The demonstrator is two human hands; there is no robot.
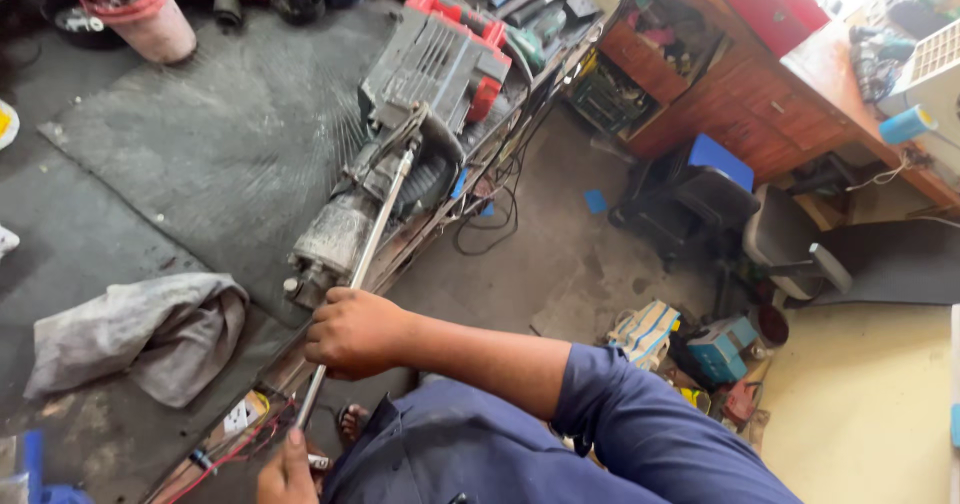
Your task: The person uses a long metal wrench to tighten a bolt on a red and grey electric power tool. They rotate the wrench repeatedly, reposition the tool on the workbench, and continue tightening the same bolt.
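Two hands on one long metal rod [362, 254], running from near centre up to the demolition hammer [405, 134]. Right hand [352, 332] closed in a full fist around the rod about two thirds of the way down, knuckles up, forearm and blue sleeve [640, 424] trailing off to the near right. Left hand [285, 474] at the near edge, only partly in view, touching the rod's lower end; whether closed on it or just resting there, cannot tell. Rod's far end seated against the grey body of the demolition hammer, beside its black ribbed section. Hammer lying on its side along the right edge of the counter [200, 164], dusty grey nose pointing near, red-and-grey finned motor housing at the far end. Dark worn mat covering the counter top. Crumpled grey rag [150, 334] to the left of the right hand, well apart from the rod. Red wires [235, 449] just left of the left hand. Pinkish bucket [145, 9] at the far left corner. Off to the right, down on the floor, a black office chair [760, 234] by a wooden desk [780, 94], and a small blue box [722, 349] among clutter.
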